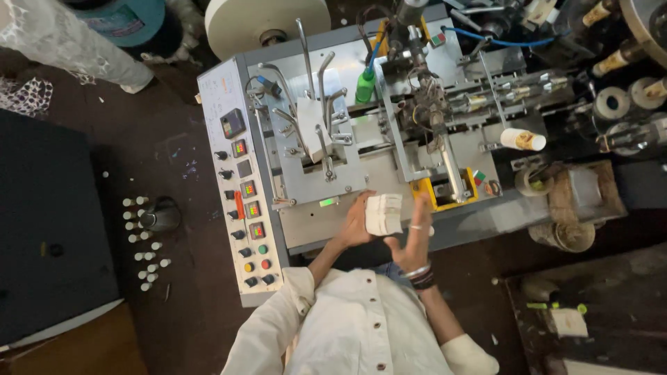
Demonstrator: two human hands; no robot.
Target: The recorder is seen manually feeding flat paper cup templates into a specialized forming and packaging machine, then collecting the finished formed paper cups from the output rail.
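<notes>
Since the stack of white paper blanks [383, 214] seems light and floppy, we clamp both hands' fingers, left hand [356, 223] and right hand [415, 239], on its edges.

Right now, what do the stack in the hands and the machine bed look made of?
Stack: looks like white paper or thin card, matt, with fine layered lines along its edge; held between the left hand and right hand.
Machine bed: seems to be grey metal plate, dull brushed finish with faint glare; could be painted steel or aluminium.
</notes>
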